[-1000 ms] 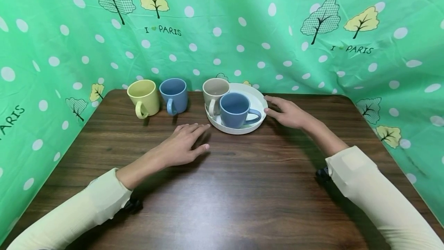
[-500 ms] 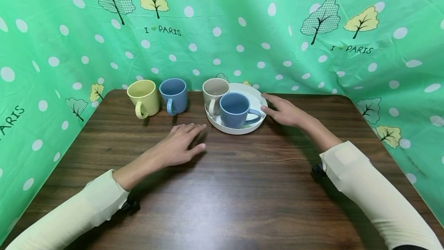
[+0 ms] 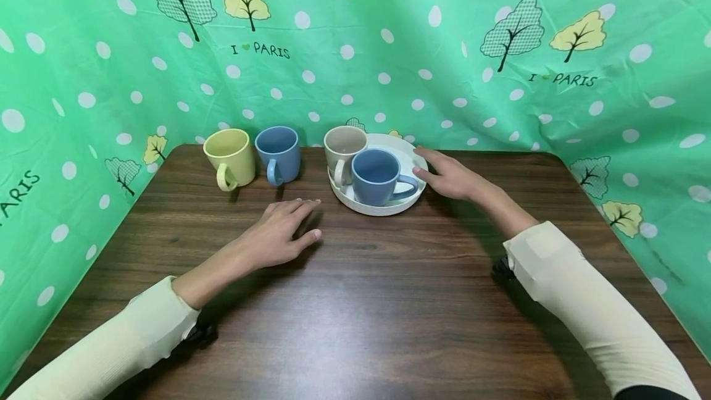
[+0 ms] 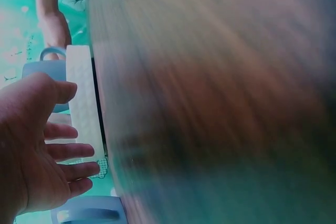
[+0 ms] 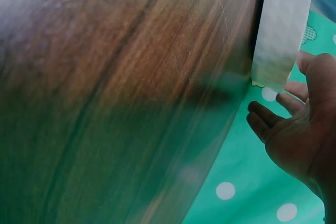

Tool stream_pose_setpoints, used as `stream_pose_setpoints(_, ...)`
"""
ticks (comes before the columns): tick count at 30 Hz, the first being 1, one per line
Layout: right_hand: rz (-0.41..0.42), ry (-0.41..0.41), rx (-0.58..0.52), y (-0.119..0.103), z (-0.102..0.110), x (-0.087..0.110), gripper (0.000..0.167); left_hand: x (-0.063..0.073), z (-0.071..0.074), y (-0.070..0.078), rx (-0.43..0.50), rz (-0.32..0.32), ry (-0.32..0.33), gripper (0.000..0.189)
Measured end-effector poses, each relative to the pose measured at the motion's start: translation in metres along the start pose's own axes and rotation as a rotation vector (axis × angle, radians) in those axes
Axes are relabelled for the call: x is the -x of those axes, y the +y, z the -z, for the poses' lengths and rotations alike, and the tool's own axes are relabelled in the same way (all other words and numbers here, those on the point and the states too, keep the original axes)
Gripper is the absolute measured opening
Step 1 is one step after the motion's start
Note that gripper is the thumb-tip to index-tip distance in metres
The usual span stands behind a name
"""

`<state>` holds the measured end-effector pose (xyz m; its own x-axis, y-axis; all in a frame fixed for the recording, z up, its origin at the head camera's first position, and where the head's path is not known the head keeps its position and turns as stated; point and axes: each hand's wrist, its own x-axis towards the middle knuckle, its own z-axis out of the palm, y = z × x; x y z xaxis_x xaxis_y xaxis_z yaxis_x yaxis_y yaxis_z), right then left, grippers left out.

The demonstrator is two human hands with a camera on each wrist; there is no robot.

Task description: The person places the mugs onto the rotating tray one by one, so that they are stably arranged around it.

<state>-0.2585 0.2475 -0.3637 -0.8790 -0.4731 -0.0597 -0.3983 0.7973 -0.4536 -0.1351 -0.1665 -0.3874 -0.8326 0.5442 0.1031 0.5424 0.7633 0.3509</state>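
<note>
A round white tray point(image 3: 408, 159) stands at the back middle of the table. On it are a grey mug point(image 3: 339, 147) and, in front, a blue mug point(image 3: 373, 187) with its handle to the right. My right hand point(image 3: 452, 176) is at the tray's right rim, fingers extended and thumb reaching over the edge near the blue mug's handle. Palm down over the wood, my left hand point(image 3: 274, 233) is to the left of the tray, fingers spread and holding nothing. In the left wrist view, the left hand point(image 4: 44, 135) overlaps the tray's side wall point(image 4: 84, 103).
To the left of the tray stand a yellow mug point(image 3: 230, 156) and a second blue mug point(image 3: 279, 153), handles toward me. A green dotted curtain point(image 3: 344, 66) hangs right behind the dark wooden table point(image 3: 383, 301) and along both its sides.
My right hand has shifted slightly left, bringing its fingers over the tray's rim. My left hand has drawn a little left, away from the tray. The mugs and tray have stayed put.
</note>
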Motion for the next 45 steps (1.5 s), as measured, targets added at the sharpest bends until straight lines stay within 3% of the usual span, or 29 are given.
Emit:
stream_pose_setpoints(10, -0.020, 0.004, -0.006, 0.003, -0.002, -0.004, 0.070, 0.004, 0.003, -0.007, 0.016, 0.073, -0.012, 0.067)
stream_pose_setpoints(32, -0.018, 0.020, -0.020, -0.002, 0.000, -0.018, 0.074, 0.011, 0.007, -0.016, 0.021, 0.127, 0.018, 0.067)
stream_pose_setpoints(35, 0.003, 0.014, -0.032, 0.006, -0.001, -0.025, 0.078, 0.012, 0.007, -0.018, 0.021, 0.133, 0.018, 0.067)
stream_pose_setpoints(38, 0.044, 0.034, -0.045, 0.033, -0.011, -0.038, 0.086, 0.013, 0.008, -0.018, 0.026, 0.138, 0.015, 0.067)
stream_pose_setpoints(45, 0.021, 0.007, -0.009, 0.027, -0.009, -0.045, 0.081, 0.015, 0.010, -0.022, 0.039, 0.150, 0.014, 0.067)
